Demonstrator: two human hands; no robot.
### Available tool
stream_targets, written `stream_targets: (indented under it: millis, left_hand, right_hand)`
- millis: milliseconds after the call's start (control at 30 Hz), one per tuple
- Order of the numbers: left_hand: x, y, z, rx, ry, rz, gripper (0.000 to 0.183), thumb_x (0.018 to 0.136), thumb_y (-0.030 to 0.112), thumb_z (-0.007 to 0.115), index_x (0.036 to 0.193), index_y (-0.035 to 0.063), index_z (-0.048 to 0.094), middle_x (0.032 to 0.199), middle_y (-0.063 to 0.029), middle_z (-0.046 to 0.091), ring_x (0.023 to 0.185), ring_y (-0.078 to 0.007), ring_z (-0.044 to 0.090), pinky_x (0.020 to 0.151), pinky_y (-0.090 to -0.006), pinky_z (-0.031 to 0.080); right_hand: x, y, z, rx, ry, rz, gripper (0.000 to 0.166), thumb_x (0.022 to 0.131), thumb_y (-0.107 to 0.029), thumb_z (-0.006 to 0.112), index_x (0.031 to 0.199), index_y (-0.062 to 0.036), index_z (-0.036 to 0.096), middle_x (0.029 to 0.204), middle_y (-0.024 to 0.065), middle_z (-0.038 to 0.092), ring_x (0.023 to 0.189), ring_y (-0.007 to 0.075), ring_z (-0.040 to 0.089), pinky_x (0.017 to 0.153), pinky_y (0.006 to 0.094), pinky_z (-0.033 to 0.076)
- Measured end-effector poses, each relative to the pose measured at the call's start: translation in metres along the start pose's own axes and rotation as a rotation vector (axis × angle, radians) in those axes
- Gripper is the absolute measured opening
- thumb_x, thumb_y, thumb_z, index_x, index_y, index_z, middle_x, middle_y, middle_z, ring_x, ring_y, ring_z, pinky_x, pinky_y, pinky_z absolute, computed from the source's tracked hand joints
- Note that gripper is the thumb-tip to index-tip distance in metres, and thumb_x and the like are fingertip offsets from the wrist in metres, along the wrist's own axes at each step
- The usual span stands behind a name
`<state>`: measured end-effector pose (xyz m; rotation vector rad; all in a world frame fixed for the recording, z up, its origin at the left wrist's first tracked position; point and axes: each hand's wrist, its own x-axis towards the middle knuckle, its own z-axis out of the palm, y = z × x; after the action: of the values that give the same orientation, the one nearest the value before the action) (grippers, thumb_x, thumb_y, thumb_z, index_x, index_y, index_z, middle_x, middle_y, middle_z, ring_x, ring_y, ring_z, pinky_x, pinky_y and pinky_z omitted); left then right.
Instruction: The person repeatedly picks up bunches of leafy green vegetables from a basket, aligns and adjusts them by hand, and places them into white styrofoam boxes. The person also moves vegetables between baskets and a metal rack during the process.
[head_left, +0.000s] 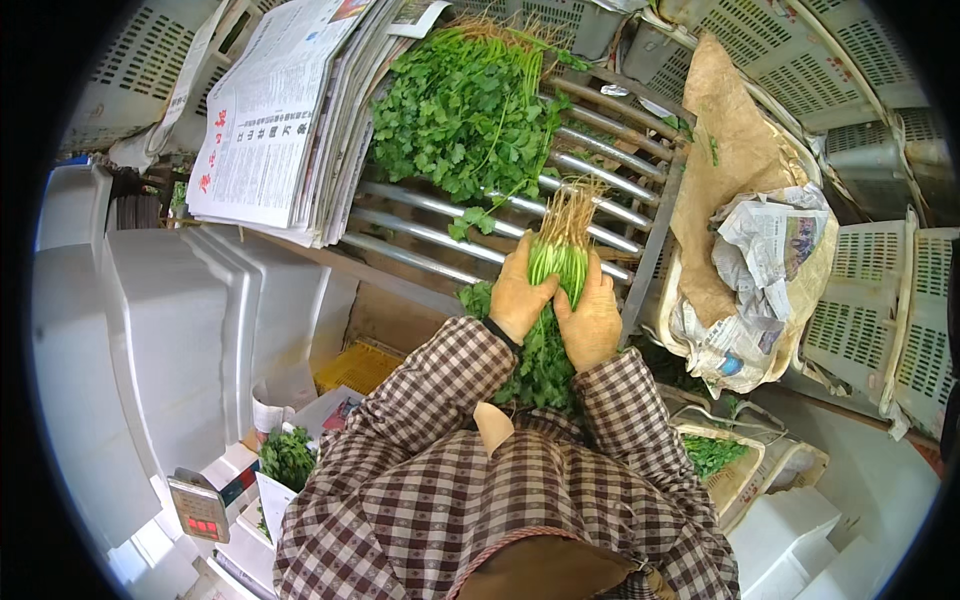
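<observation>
Both hands grip one bunch of leafy green herbs, likely cilantro (561, 262), at the stems below the roots. My left hand (520, 289) wraps its left side, and my right hand (590, 313) its right side, thumbs close together in front. The pale roots point away from me; the leaves hang toward my checked clothing. Beyond my hands, a large pile of the same herb (465, 120) lies on a rack of metal bars (427, 225), roots at the far side. A thick stack of newspapers (259, 120) rests left of the pile.
A crate lined with brown paper and crumpled newspaper (757, 262) stands right of the rack. Perforated plastic crates (862, 300) line the right and far sides. White boxes (176, 322) stand at left. A scale display (199, 506) and a yellow crate (356, 367) are lower left.
</observation>
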<state>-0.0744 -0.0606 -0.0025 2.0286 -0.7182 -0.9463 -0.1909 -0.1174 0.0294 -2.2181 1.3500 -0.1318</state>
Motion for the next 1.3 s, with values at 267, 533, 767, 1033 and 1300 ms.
stream_targets:
  millis: [267, 533, 767, 1033, 1300]
  left_hand:
    - [0.005, -0.010, -0.011, 0.030, -0.158, -0.005, 0.092, 0.084, 0.035, 0.070, 0.152, 0.0057, 0.016, 0.139, -0.0264, 0.041, 0.126, -0.0386, 0.047, 0.107, -0.0378, 0.039]
    - [-0.014, 0.028, -0.020, 0.505, -0.151, 0.124, 0.098, 0.079, 0.050, 0.072, 0.150, 0.0044, 0.023, 0.147, -0.0304, 0.028, 0.127, -0.0428, 0.043, 0.102, -0.0441, 0.043]
    - [-0.012, 0.018, -0.011, 0.560, -0.204, 0.169, 0.100, 0.078, 0.046, 0.073, 0.152, 0.0070, 0.017, 0.149, -0.0296, 0.023, 0.130, -0.0442, 0.039, 0.104, -0.0467, 0.041]
    - [-0.016, 0.001, -0.040, 0.048, -0.224, -0.081, 0.078, 0.092, 0.042, 0.059, 0.151, 0.0068, 0.023, 0.144, -0.0224, 0.038, 0.131, -0.0331, 0.043, 0.110, -0.0389, 0.037]
    - [-0.033, 0.001, -0.004, -0.315, 0.113, -0.084, 0.059, 0.091, 0.019, 0.061, 0.145, 0.0096, 0.039, 0.135, -0.0163, 0.052, 0.123, -0.0296, 0.052, 0.107, -0.0407, 0.041]
  right_hand:
    - [0.010, 0.063, -0.019, 1.022, -0.234, 0.278, 0.065, 0.094, -0.032, 0.061, 0.145, 0.0009, 0.037, 0.112, 0.0050, 0.055, 0.106, 0.0186, 0.055, 0.098, 0.0349, 0.043]
    - [0.010, 0.058, -0.011, 1.231, 0.105, 0.130, 0.055, 0.088, -0.016, 0.068, 0.134, 0.0062, 0.047, 0.097, 0.0000, 0.055, 0.087, 0.0090, 0.053, 0.087, 0.0248, 0.047]
    - [0.023, 0.052, 0.024, 0.834, 0.180, 0.191, 0.039, 0.090, -0.003, 0.059, 0.129, 0.0020, 0.055, 0.097, 0.0023, 0.055, 0.076, 0.0077, 0.047, 0.067, 0.0214, 0.046]
    - [0.020, 0.056, 0.008, 0.310, 0.039, -0.064, 0.063, 0.097, -0.049, 0.050, 0.138, -0.0009, 0.044, 0.129, 0.0190, 0.050, 0.118, 0.0313, 0.052, 0.097, 0.0434, 0.045]
    - [0.028, 0.017, 0.048, 1.044, -0.134, 0.017, 0.056, 0.095, -0.022, 0.058, 0.140, 0.0036, 0.035, 0.131, 0.0204, 0.050, 0.114, 0.0278, 0.053, 0.093, 0.0386, 0.048]
